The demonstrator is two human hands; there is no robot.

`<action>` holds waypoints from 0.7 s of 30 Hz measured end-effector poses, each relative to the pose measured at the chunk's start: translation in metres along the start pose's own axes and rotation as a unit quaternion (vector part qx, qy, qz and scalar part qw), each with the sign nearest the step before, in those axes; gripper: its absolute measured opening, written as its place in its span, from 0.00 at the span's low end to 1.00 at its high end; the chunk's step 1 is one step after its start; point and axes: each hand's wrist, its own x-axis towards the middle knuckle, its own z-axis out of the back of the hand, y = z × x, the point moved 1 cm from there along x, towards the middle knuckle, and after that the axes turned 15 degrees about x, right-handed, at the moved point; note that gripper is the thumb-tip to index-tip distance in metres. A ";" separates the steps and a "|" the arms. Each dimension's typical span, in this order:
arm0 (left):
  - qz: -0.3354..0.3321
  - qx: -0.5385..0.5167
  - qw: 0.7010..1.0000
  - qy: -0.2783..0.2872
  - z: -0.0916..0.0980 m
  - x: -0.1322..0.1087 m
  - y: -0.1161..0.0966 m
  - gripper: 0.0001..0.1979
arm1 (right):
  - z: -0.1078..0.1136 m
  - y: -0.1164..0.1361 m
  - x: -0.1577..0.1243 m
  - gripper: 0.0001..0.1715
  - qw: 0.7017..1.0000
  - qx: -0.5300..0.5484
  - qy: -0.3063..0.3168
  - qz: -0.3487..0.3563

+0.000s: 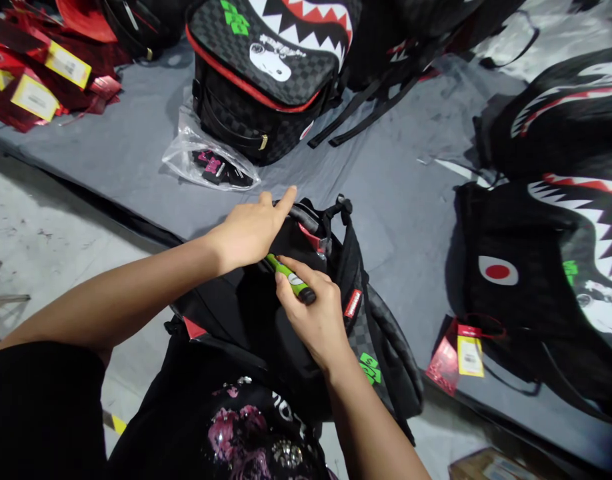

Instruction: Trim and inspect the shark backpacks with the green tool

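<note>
A black checkered backpack [381,327] with a red label and green lettering leans against the table edge in front of my body. My right hand [313,313] is closed around a green pen-shaped tool [292,277] with a black end. The tool's tip points up and left, toward the fabric just under my left hand [251,230], and is hidden there. That left hand rests on the backpack's black panel, one finger stretched out and the others bent against the fabric; its thumb does not show clearly.
Beyond my hands stands a shark-mouth backpack [271,73], with a clear plastic bag [211,163] beside it. More backpacks [546,233] fill the right side. Red tags with yellow labels [36,97] lie at upper left on the grey-covered table [386,200]. A cardboard box [491,465] is below right.
</note>
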 end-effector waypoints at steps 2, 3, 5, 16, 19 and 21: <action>-0.004 0.004 1.000 -0.006 -0.001 0.000 0.000 0.45 | 0.001 -0.001 -0.002 0.14 0.999 -0.037 -0.019 0.001; -0.007 0.006 1.000 -0.008 -0.001 0.000 0.000 0.45 | 0.002 -0.002 -0.003 0.15 0.998 -0.049 -0.026 0.004; -0.008 0.007 1.000 -0.008 -0.001 0.000 0.000 0.45 | 0.002 -0.002 -0.005 0.15 0.998 -0.044 -0.030 0.013; -0.003 0.007 1.000 -0.007 -0.001 -0.001 0.000 0.47 | 0.003 -0.005 -0.007 0.15 1.000 0.000 -0.022 -0.017; -0.003 0.005 1.000 -0.008 -0.001 -0.001 0.000 0.47 | 0.001 -0.004 -0.007 0.15 0.999 -0.016 -0.048 -0.016; -0.005 0.002 1.000 -0.007 -0.002 0.000 0.000 0.47 | -0.002 -0.003 -0.005 0.14 0.998 -0.019 -0.058 -0.015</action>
